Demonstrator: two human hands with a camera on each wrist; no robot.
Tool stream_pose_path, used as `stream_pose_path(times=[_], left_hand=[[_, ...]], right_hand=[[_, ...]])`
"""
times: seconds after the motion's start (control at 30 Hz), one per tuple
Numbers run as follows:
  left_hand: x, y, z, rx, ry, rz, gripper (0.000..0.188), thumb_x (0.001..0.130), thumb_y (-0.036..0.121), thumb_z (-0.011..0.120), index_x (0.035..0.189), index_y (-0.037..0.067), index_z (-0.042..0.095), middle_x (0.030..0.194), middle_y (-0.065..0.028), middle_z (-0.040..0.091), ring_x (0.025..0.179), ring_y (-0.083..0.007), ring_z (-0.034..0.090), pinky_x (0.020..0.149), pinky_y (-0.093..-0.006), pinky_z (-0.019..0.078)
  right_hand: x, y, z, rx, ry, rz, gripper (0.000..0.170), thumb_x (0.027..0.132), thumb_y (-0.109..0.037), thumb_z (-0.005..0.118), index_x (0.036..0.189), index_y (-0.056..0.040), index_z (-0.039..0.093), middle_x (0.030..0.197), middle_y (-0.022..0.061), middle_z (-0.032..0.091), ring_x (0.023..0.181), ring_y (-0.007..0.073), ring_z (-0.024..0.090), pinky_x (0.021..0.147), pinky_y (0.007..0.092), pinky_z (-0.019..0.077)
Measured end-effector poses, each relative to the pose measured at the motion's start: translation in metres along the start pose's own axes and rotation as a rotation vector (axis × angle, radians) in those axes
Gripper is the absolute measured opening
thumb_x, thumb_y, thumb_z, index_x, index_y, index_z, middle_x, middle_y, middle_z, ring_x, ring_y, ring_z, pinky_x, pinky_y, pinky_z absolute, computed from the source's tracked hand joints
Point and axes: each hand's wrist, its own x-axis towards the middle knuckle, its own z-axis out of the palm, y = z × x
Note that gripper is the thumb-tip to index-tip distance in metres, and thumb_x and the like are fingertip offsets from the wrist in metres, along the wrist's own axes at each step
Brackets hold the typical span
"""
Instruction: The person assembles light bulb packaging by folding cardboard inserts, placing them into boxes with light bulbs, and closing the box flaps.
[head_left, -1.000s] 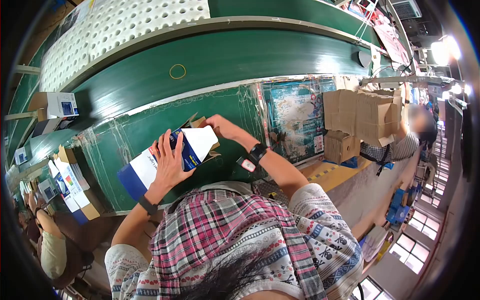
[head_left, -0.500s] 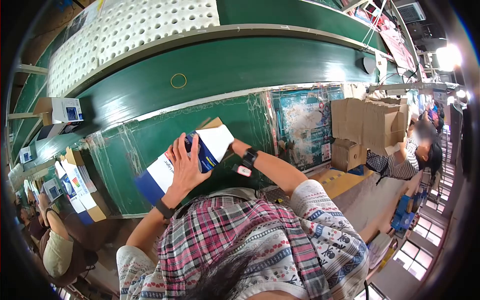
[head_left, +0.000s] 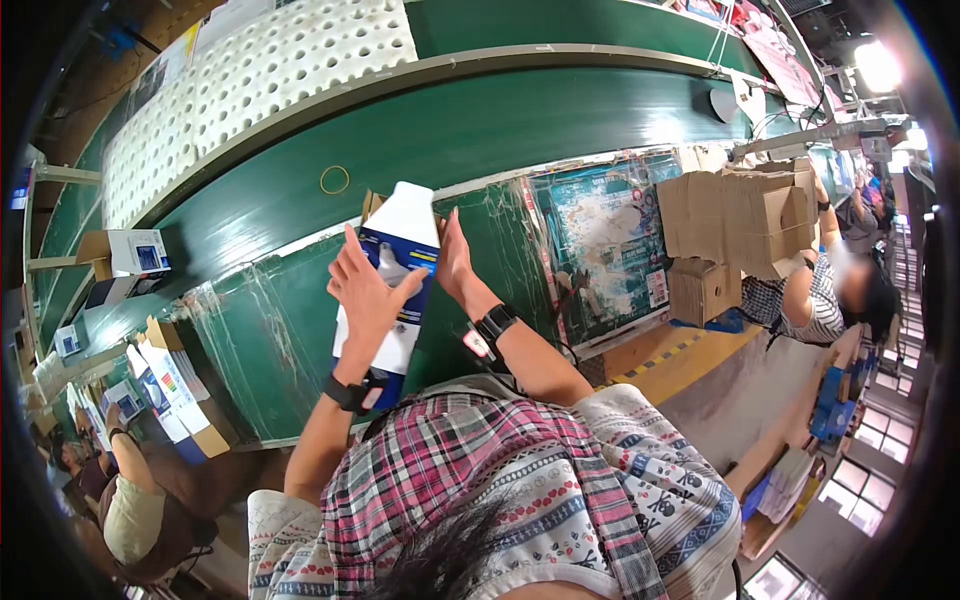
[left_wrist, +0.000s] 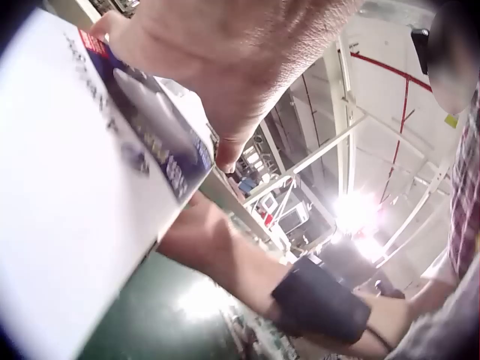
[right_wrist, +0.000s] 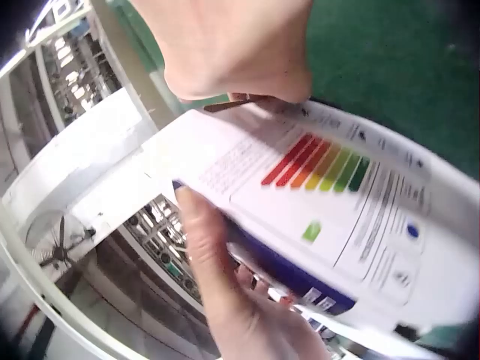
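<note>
A white-and-blue carton [head_left: 404, 335] with a light bulb picture stands tilted at the front of the green bench, a white flap [head_left: 409, 208] sticking up at its far end. Across its printed face lies my left hand [head_left: 365, 295], the thumb on the face and the fingers reaching past the left edge. In the left wrist view this hand [left_wrist: 225, 52] spans the carton's width. Against the right side is my right hand [head_left: 455, 262], its fingers pointing up. The right wrist view shows that side's coloured bar label [right_wrist: 322, 165], with a brown flap edge [right_wrist: 225, 106] beneath the right hand.
Flattened brown cardboard [head_left: 735, 220] is stacked on the right, near another person. More cartons [head_left: 180, 390] stand at the left end, with another worker beyond. A yellow rubber band [head_left: 335, 180] lies on the green surface behind. White perforated foam [head_left: 270, 75] sits further back.
The carton has swung from slanting rightward to pointing away from me. My right hand has moved from the carton's far end to its right side; my left hand stays over the face.
</note>
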Motion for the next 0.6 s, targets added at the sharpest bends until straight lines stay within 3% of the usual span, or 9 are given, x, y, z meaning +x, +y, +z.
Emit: stream_pose_path(times=[0.03, 0.07, 0.17, 0.23, 0.3, 0.43, 0.53, 0.6], left_hand=[[0.008, -0.003, -0.01, -0.026, -0.082, -0.052, 0.114, 0.063, 0.056, 0.074, 0.141, -0.001, 0.014, 0.116, -0.0237, 0.044, 0.108, -0.0373, 0.039, 0.091, -0.0499, 0.0316], [0.02, -0.022, -0.008, -0.138, -0.007, 0.063, 0.109, 0.066, 0.052, 0.074, 0.141, -0.004, 0.016, 0.107, -0.0209, 0.049, 0.101, -0.0349, 0.044, 0.088, -0.0441, 0.0371], [0.041, -0.054, -0.006, -0.358, -0.104, -0.043, 0.104, 0.069, 0.049, 0.073, 0.139, -0.006, 0.019, 0.106, -0.0212, 0.05, 0.101, -0.0336, 0.045, 0.089, -0.0407, 0.0376], [0.05, -0.068, 0.004, -0.5, -0.108, -0.146, 0.102, 0.071, 0.049, 0.072, 0.138, -0.01, 0.021, 0.107, -0.0202, 0.05, 0.102, -0.031, 0.045, 0.09, -0.04, 0.0373], [0.059, -0.074, 0.01, -0.703, -0.146, -0.265, 0.103, 0.071, 0.051, 0.071, 0.137, -0.011, 0.021, 0.108, -0.0203, 0.049, 0.103, -0.03, 0.045, 0.091, -0.0389, 0.0366], [0.06, -0.082, 0.039, -0.626, -0.017, -0.32, 0.099, 0.073, 0.052, 0.068, 0.139, -0.007, 0.023, 0.112, -0.0216, 0.045, 0.107, -0.0306, 0.043, 0.095, -0.0381, 0.0346], [0.056, -0.054, 0.01, -0.648, 0.004, -0.248, 0.089, 0.078, 0.045, 0.066, 0.14, -0.002, 0.023, 0.123, -0.0217, 0.041, 0.111, -0.0291, 0.042, 0.097, -0.0364, 0.0342], [0.066, -0.063, 0.012, -0.773, -0.078, -0.09, 0.079, 0.082, 0.04, 0.064, 0.139, -0.001, 0.028, 0.123, -0.0192, 0.044, 0.108, -0.0253, 0.046, 0.095, -0.0338, 0.0365]], right_hand=[[0.001, 0.0, 0.001, 0.001, 0.021, 0.011, 0.066, 0.094, -0.055, 0.028, 0.127, 0.0, 0.045, 0.125, 0.0128, 0.052, 0.116, 0.0238, 0.048, 0.1, 0.0374, 0.0363], [0.006, 0.001, 0.001, 0.0, 0.042, 0.022, 0.065, 0.094, -0.055, 0.028, 0.125, -0.0002, 0.046, 0.123, 0.0129, 0.054, 0.115, 0.0238, 0.049, 0.099, 0.0372, 0.0372], [0.019, 0.002, 0.009, -0.019, 0.058, -0.07, 0.062, 0.094, -0.056, 0.029, 0.107, -0.002, 0.055, 0.104, 0.0108, 0.061, 0.099, 0.0209, 0.056, 0.089, 0.0351, 0.0422], [0.039, 0.002, 0.005, -0.156, -0.06, -0.07, 0.061, 0.093, -0.057, 0.031, 0.1, -0.0027, 0.057, 0.092, 0.0081, 0.061, 0.09, 0.0191, 0.056, 0.082, 0.0329, 0.043], [0.051, 0.007, 0.014, -0.174, 0.027, -0.001, 0.058, 0.092, -0.057, 0.036, 0.093, -0.003, 0.058, 0.083, 0.0067, 0.059, 0.078, 0.0164, 0.056, 0.071, 0.0282, 0.0446], [0.07, 0.004, 0.021, -0.17, 0.018, -0.012, 0.05, 0.091, -0.052, 0.044, 0.075, -0.0067, 0.055, 0.066, 0.0029, 0.055, 0.059, 0.0116, 0.054, 0.056, 0.0262, 0.044], [0.083, 0.005, -0.001, -0.313, 0.002, -0.026, 0.05, 0.09, -0.05, 0.047, 0.075, -0.0047, 0.059, 0.067, 0.0017, 0.058, 0.059, 0.0098, 0.054, 0.055, 0.0244, 0.0438], [0.069, -0.005, 0.014, -0.354, 0.023, 0.002, 0.048, 0.09, -0.048, 0.05, 0.078, -0.003, 0.063, 0.07, 0.0017, 0.061, 0.061, 0.0093, 0.056, 0.056, 0.0233, 0.0443]])
